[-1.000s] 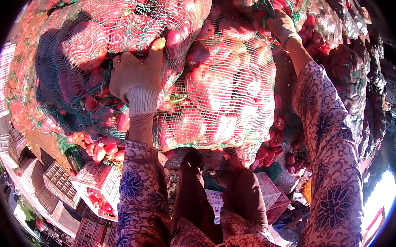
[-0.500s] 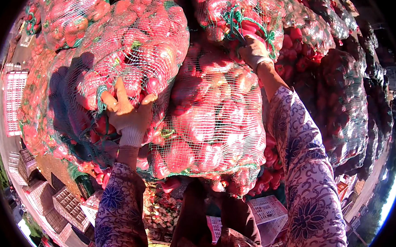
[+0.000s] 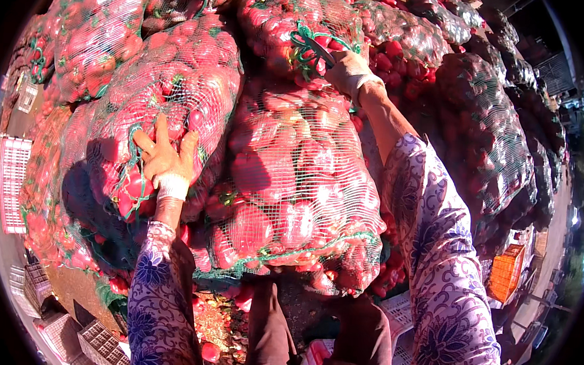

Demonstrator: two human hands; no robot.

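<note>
I note the left hand (image 3: 169, 161), fingers spread, on a sack (image 3: 202, 62) left of frame centre, and the right hand (image 3: 349, 71) gripping a dark tool (image 3: 319, 52) at green twine (image 3: 305, 36), upper centre.

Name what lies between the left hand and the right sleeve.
In the head view, the pepper-filled middle mesh sack lies between the left hand and right sleeve, along with part of the left mesh sack under that hand.
</note>
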